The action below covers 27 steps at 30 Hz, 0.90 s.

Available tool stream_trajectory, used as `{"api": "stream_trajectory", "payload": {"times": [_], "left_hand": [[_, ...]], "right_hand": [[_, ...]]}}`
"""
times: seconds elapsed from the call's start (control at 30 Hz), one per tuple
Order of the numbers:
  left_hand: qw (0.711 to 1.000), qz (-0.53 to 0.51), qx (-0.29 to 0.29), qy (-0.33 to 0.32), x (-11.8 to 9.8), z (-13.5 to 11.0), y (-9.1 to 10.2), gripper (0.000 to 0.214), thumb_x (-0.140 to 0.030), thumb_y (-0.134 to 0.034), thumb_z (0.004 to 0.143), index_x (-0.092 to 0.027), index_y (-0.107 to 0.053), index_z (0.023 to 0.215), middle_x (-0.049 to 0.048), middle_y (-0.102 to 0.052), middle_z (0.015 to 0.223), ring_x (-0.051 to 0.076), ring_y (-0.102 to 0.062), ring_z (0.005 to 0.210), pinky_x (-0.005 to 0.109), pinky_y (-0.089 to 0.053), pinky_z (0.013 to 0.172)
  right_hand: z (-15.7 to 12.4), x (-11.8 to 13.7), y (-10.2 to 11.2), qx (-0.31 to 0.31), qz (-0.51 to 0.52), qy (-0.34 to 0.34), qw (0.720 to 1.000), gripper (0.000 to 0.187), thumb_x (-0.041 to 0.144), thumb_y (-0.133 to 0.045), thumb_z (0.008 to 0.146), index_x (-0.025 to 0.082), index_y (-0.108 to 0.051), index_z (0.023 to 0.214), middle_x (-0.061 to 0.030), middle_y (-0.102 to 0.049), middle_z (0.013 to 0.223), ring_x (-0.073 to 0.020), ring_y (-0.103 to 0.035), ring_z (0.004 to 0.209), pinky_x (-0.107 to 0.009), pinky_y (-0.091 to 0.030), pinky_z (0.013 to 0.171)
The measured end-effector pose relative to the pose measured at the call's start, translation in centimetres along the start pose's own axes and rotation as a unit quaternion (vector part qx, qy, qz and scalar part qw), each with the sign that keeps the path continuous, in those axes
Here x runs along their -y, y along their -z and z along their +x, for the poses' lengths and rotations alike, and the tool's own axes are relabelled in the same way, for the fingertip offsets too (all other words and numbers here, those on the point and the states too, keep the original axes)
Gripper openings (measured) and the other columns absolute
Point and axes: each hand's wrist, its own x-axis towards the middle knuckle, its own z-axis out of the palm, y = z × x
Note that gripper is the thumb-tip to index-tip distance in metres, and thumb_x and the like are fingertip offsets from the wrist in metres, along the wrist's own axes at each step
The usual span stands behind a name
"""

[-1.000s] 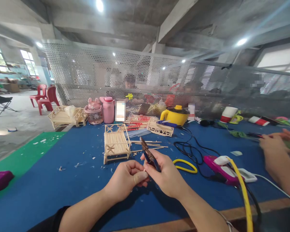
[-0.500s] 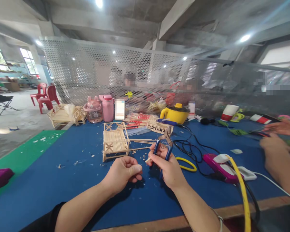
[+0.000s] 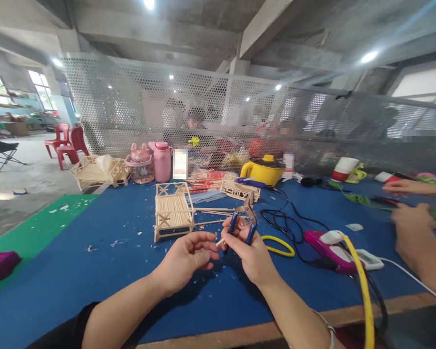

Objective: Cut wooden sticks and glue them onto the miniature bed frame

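Observation:
My right hand (image 3: pixel 256 257) is wrapped round blue-handled cutting pliers (image 3: pixel 247 210), whose jaws point up and away. Between its thumb and forefinger it also pinches a short pale wooden stick (image 3: pixel 221 242). My left hand (image 3: pixel 189 257) has its fingers loosely bent and apart, the tips close to the free end of that stick; whether they touch it I cannot tell. Just beyond my left hand stands a small frame made of wooden sticks (image 3: pixel 173 212), with crossed pieces at its ends. Several long thin sticks (image 3: pixel 214 211) lie to its right.
Behind are another stick model (image 3: pixel 240 188), a pink bottle (image 3: pixel 162 165), a yellow pot (image 3: pixel 267 172) and a stick model at left (image 3: pixel 100 173). A yellow ring (image 3: pixel 279 246), black cables and a purple power strip (image 3: pixel 329 252) lie right. Another person's hands (image 3: pixel 414 220) work at far right.
My left hand's fingers have opened from a curled pose and reached right, toward the short stick. The pliers in my right hand have shifted slightly. The other person's hands have moved.

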Motion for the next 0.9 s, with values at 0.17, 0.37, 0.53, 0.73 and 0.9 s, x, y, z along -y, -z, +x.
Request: {"api": "stream_trajectory", "payload": {"times": [0.17, 0.37, 0.53, 0.73, 0.9], "left_hand": [[0.993, 0.109, 0.024, -0.024, 0.2, -0.1, 0.0, 0.040, -0.051, -0.061, 0.074, -0.012, -0.064, 0.084, 0.0052, -0.064, 0.074, 0.012, -0.056, 0.062, 0.024, -0.042, 0.056], [0.988, 0.150, 0.029, -0.021, 0.4, -0.1, -0.3, 0.041, -0.054, -0.056, 0.075, -0.013, -0.057, 0.072, 0.0013, -0.060, 0.065, 0.009, -0.053, 0.055, 0.023, -0.041, 0.056], [0.993, 0.109, 0.027, -0.024, 0.1, -0.1, -0.2, 0.040, -0.052, -0.056, 0.077, -0.013, -0.058, 0.074, 0.0011, -0.059, 0.063, 0.009, -0.053, 0.054, 0.022, -0.041, 0.056], [0.999, 0.039, 0.001, -0.025, -0.2, 0.0, 0.2, 0.038, -0.050, -0.057, 0.077, -0.012, -0.058, 0.071, 0.0013, -0.059, 0.059, 0.009, -0.053, 0.051, 0.021, -0.040, 0.055], [0.996, 0.048, -0.028, -0.076, -0.1, 0.1, 0.3, 0.036, -0.048, -0.053, 0.080, -0.013, -0.056, 0.070, -0.0003, -0.057, 0.060, 0.009, -0.051, 0.054, 0.022, -0.041, 0.057]], "right_hand": [[-0.4, -0.3, -0.3, 0.007, -0.046, 0.016, 0.999, 0.023, 0.036, -0.061, 0.078, 0.019, -0.052, 0.091, 0.0009, -0.054, 0.075, -0.0145, -0.056, 0.066, -0.032, -0.049, 0.069], [-0.7, -0.7, -0.5, 0.027, -0.069, 0.027, 0.997, 0.019, 0.034, -0.058, 0.081, 0.020, -0.051, 0.092, 0.0008, -0.055, 0.078, -0.0135, -0.054, 0.064, -0.030, -0.047, 0.066], [-0.6, -0.1, -0.8, 0.018, -0.066, 0.007, 0.998, 0.025, 0.039, -0.058, 0.080, 0.020, -0.052, 0.094, 0.0010, -0.055, 0.075, -0.0148, -0.055, 0.066, -0.031, -0.046, 0.068], [-1.6, 2.0, 0.3, 0.069, -0.199, -0.044, 0.977, 0.037, 0.052, -0.042, 0.087, 0.019, -0.057, 0.096, -0.0019, -0.059, 0.078, -0.0171, -0.055, 0.073, -0.031, -0.046, 0.070], [-3.3, 3.3, 1.7, 0.138, -0.297, -0.054, 0.943, 0.039, 0.044, -0.051, 0.085, 0.023, -0.055, 0.118, -0.0054, -0.061, 0.114, -0.0237, -0.055, 0.105, -0.035, -0.042, 0.091]]}}
